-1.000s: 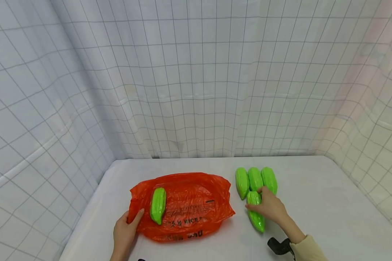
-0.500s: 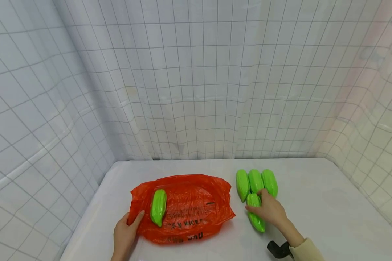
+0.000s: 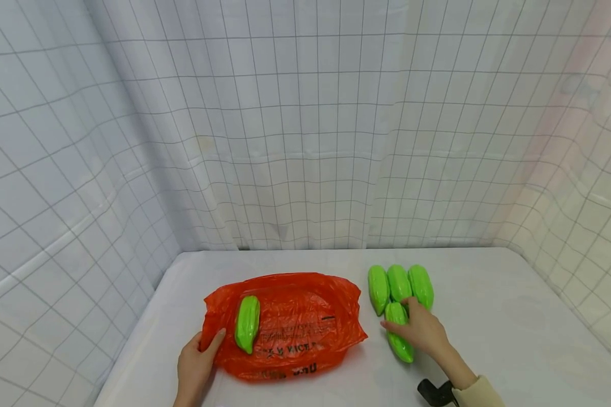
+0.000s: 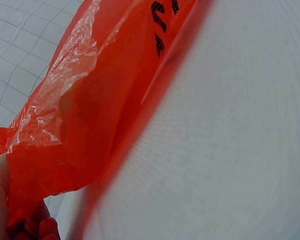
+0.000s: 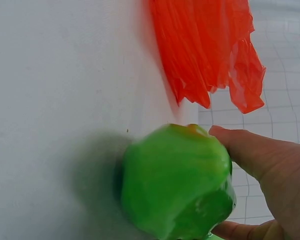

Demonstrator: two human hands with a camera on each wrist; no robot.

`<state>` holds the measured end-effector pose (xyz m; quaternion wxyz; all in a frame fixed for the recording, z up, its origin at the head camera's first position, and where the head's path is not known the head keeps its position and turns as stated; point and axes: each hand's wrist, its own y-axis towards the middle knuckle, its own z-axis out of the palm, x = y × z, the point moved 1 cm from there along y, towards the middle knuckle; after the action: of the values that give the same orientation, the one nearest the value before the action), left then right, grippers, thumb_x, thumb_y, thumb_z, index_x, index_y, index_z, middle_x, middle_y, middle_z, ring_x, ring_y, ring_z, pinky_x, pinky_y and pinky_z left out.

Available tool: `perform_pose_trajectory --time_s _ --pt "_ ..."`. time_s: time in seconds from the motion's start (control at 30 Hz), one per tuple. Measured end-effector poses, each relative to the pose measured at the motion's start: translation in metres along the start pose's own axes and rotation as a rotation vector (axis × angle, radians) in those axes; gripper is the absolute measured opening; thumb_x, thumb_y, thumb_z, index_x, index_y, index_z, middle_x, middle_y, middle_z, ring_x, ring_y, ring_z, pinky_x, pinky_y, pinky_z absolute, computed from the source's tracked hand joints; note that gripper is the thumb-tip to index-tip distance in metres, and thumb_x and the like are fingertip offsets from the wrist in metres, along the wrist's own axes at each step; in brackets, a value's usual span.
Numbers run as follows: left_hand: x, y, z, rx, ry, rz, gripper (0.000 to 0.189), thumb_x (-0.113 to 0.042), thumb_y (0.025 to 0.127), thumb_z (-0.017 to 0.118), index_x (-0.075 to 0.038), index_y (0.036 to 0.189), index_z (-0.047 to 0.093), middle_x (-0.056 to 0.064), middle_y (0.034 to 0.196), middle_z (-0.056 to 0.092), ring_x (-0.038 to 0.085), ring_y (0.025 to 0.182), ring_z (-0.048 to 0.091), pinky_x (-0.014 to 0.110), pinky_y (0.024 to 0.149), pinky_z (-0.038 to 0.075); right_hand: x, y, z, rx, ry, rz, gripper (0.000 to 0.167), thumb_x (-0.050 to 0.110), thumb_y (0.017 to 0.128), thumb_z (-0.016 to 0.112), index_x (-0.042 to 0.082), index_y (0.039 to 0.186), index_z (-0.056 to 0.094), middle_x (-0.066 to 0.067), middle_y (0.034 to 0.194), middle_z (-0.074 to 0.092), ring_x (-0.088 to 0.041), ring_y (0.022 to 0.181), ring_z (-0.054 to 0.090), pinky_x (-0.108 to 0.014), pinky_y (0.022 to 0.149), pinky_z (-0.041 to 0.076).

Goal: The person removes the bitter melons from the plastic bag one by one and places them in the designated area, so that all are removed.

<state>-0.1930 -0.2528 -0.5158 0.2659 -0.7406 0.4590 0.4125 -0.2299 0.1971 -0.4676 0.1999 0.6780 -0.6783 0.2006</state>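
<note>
A red plastic bag with black lettering lies flat on the white table. My left hand pinches its left edge between thumb and fingers, and the lifted red film fills much of the left wrist view. On the bag's left part rests one glossy green, ridged, pod-shaped fruit. Right of the bag, my right hand grips a similar green pod-shaped fruit with thumb and fingers across its upper part. The right wrist view shows this fruit end-on, thumb at one side and a finger at the other, close over the table.
Three more green pods stand side by side behind the right hand: a left one, a middle one and a right one. A black device sits by the right cuff. White gridded curtains surround the table.
</note>
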Motion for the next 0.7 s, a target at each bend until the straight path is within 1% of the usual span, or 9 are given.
perform_pose_trajectory --time_s 0.23,0.47,0.7 --pt "0.0 0.0 -0.001 0.0 -0.003 -0.007 0.062 -0.054 0.088 0.059 0.004 0.109 0.061 0.007 0.08 0.064 0.021 0.072 0.052 0.023 0.06 0.045 0.0 -0.002 -0.002 -0.003 -0.005 0.007 0.081 0.054 0.073 0.075 -0.007 0.12 0.05 -0.013 0.092 0.062 -0.022 0.072 0.056 -0.038 0.057 0.045" --pt "0.0 -0.001 -0.001 -0.001 -0.007 -0.001 0.062 -0.054 0.088 0.06 0.004 0.11 0.061 0.007 0.082 0.064 0.021 0.073 0.052 0.024 0.06 0.044 -0.002 -0.005 -0.002 -0.027 -0.018 0.003 0.076 0.055 0.073 0.074 -0.003 0.118 0.055 -0.015 0.099 0.064 -0.029 0.082 0.061 -0.041 0.062 0.047" --pt "0.0 -0.001 0.0 -0.016 -0.01 0.001 0.061 -0.052 0.088 0.061 0.004 0.11 0.062 0.009 0.084 0.065 0.021 0.072 0.052 0.024 0.06 0.045 -0.005 -0.006 -0.011 -0.045 -0.009 -0.011 0.074 0.059 0.077 0.069 -0.002 0.119 0.058 -0.016 0.104 0.063 -0.03 0.086 0.061 -0.041 0.06 0.046"
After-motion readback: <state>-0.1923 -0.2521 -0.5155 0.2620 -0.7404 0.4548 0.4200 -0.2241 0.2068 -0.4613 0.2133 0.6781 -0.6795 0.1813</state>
